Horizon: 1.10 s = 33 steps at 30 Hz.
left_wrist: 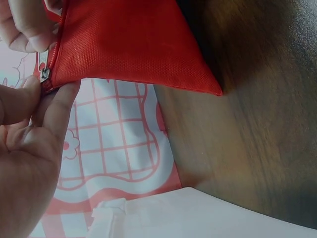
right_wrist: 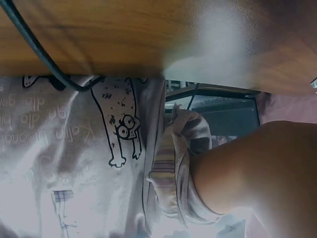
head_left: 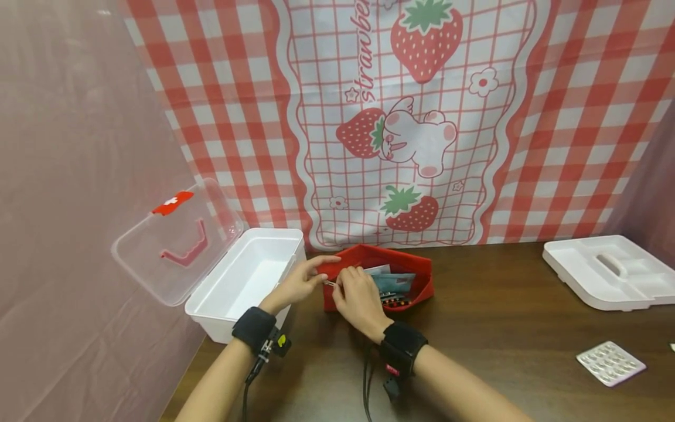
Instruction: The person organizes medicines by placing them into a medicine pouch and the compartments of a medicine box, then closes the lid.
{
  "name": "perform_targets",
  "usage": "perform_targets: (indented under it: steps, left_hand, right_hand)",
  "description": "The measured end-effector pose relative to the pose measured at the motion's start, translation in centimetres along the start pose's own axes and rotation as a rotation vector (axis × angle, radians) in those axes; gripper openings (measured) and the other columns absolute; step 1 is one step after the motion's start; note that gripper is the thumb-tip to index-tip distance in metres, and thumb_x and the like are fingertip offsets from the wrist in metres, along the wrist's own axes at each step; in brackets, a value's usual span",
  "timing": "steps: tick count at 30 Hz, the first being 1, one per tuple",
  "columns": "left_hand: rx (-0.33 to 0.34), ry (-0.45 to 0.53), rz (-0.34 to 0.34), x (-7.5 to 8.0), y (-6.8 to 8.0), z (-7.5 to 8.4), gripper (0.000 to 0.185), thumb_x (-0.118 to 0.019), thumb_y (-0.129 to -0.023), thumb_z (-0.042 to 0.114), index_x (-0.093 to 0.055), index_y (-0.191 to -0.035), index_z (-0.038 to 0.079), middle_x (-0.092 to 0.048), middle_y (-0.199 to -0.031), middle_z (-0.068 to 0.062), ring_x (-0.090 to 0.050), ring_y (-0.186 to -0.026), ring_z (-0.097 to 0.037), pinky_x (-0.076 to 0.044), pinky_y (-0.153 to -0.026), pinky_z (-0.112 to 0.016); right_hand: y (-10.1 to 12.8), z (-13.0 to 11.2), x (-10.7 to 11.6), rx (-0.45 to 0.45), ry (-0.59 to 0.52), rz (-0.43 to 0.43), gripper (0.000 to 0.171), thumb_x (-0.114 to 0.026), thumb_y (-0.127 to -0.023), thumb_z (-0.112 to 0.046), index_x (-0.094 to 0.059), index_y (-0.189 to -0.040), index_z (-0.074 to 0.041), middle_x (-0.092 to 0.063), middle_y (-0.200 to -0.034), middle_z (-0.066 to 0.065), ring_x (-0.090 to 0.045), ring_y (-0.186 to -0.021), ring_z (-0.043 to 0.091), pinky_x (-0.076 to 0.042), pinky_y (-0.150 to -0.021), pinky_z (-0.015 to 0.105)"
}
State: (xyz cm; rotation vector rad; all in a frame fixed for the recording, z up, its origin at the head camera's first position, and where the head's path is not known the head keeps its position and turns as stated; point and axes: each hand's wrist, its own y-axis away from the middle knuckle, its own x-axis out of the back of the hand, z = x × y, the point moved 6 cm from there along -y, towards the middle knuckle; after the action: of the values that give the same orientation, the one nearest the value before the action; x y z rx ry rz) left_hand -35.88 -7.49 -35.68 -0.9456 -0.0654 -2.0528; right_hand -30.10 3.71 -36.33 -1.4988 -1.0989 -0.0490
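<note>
While red fabric zip pouch (head_left: pixel 379 275) sits open on dark wooden table (head_left: pixel 501 316), left hand (head_left: pixel 300 284) pinches pouch's corner by zip end. Right hand (head_left: pixel 358 299) pinches small metal zipper pull (head_left: pixel 330 283) just beside it. Packets visible inside pouch. Open white plastic box (head_left: pixel 248 281) touches pouch's left side; silver blister pack (head_left: pixel 610 363) well apart at right.

Both bare arms reach forward from the bottom of the head view, and each wrist wears a black band with a cable hanging down. The left hand (head_left: pixel 300 284) has its thumb and first finger curled in a pinch. The right hand (head_left: pixel 360 299) is just beside it, almost touching, with its back turned up and its fingers curled down in a pinch too.
</note>
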Motion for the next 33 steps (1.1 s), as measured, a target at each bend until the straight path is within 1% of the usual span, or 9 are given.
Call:
perform_targets:
  steps: [3,5,10,13,20,25,26,30,33]
  left_hand:
    - [0.000,-0.038,0.001,-0.1,0.0,0.1,0.043,-0.052,-0.087,-0.005,-0.050,-0.129,0.009,-0.057,-0.112,-0.013,-0.039,-0.052,-0.005,-0.034,-0.049,-0.018]
    - [-0.004,-0.052,0.001,-0.2,0.0,0.1,0.043,-0.051,-0.088,-0.005,-0.049,-0.129,0.008,-0.057,-0.112,-0.014,-0.034,-0.048,-0.006,-0.032,-0.046,-0.018]
    - [-0.026,-0.059,-0.003,-0.3,0.1,0.6,0.043,-0.051,-0.087,-0.007,-0.050,-0.128,0.007,-0.059,-0.106,-0.015,-0.036,-0.048,-0.007,-0.033,-0.047,-0.018]
    - [-0.047,-0.083,-0.001,-0.3,0.2,0.8,0.044,-0.051,-0.087,-0.008,-0.052,-0.127,0.009,-0.061,-0.107,-0.012,-0.039,-0.050,-0.006,-0.036,-0.049,-0.018]
    - [-0.064,-0.115,0.007,-0.5,0.6,1.1,0.046,-0.051,-0.085,-0.009,-0.053,-0.126,0.012,-0.060,-0.110,-0.007,-0.035,-0.048,-0.003,-0.037,-0.052,-0.018]
    - [-0.080,-0.087,0.007,-0.6,0.9,1.3,0.050,-0.048,-0.083,-0.013,-0.052,-0.126,0.010,-0.059,-0.113,-0.008,-0.033,-0.050,-0.003,-0.037,-0.053,-0.018]
    - [-0.083,-0.082,0.010,-0.6,1.0,1.3,0.050,-0.047,-0.083,-0.014,-0.052,-0.126,0.010,-0.059,-0.114,-0.008,-0.034,-0.051,-0.004,-0.037,-0.053,-0.018]
    - [-0.091,-0.062,0.043,-0.4,1.2,1.3,0.050,-0.047,-0.082,-0.016,-0.054,-0.125,0.010,-0.059,-0.118,-0.008,-0.046,-0.066,-0.010,-0.042,-0.059,-0.020]
    - [-0.090,-0.062,0.056,-0.2,1.3,1.2,0.051,-0.049,-0.083,-0.016,-0.054,-0.125,0.011,-0.058,-0.122,-0.007,-0.052,-0.081,-0.015,-0.048,-0.069,-0.020]
  right_hand:
    - [-0.1,0.2,0.3,-0.014,-0.018,0.006,0.014,-0.063,-0.074,-0.010,-0.050,-0.070,-0.011,-0.049,-0.065,-0.001,-0.048,-0.062,0.017,-0.038,-0.057,0.031]
    - [-0.2,0.3,0.4,-0.029,-0.023,0.001,0.014,-0.063,-0.073,-0.010,-0.050,-0.069,-0.011,-0.049,-0.064,-0.001,-0.049,-0.059,0.016,-0.038,-0.056,0.030]
    - [-0.2,0.8,0.5,-0.116,-0.074,-0.052,0.012,-0.062,-0.074,-0.010,-0.051,-0.069,-0.012,-0.050,-0.064,-0.002,-0.047,-0.057,0.013,-0.038,-0.055,0.026]
    - [-0.2,1.1,0.6,-0.158,-0.106,-0.088,0.011,-0.062,-0.075,-0.010,-0.052,-0.070,-0.012,-0.051,-0.066,-0.002,-0.046,-0.058,0.011,-0.037,-0.054,0.024]
    - [-0.1,1.4,0.8,-0.209,-0.174,-0.145,0.013,-0.061,-0.076,-0.008,-0.051,-0.069,-0.013,-0.050,-0.068,-0.003,-0.043,-0.058,0.009,-0.036,-0.054,0.023]
    - [-0.1,1.5,0.8,-0.210,-0.227,-0.163,0.012,-0.059,-0.076,-0.006,-0.050,-0.070,-0.012,-0.048,-0.068,-0.002,-0.041,-0.059,0.009,-0.035,-0.054,0.023]
    - [-0.2,1.5,0.9,-0.206,-0.235,-0.163,0.012,-0.059,-0.075,-0.006,-0.050,-0.070,-0.011,-0.048,-0.068,-0.002,-0.041,-0.059,0.009,-0.035,-0.054,0.023]
    - [-0.3,2.1,1.3,-0.208,-0.243,-0.154,0.012,-0.059,-0.075,-0.004,-0.050,-0.070,-0.011,-0.049,-0.068,-0.001,-0.040,-0.059,0.010,-0.034,-0.054,0.024]
    - [-0.4,2.7,1.7,-0.215,-0.230,-0.161,0.013,-0.060,-0.076,-0.004,-0.051,-0.070,-0.011,-0.051,-0.068,0.000,-0.041,-0.059,0.011,-0.035,-0.055,0.025]
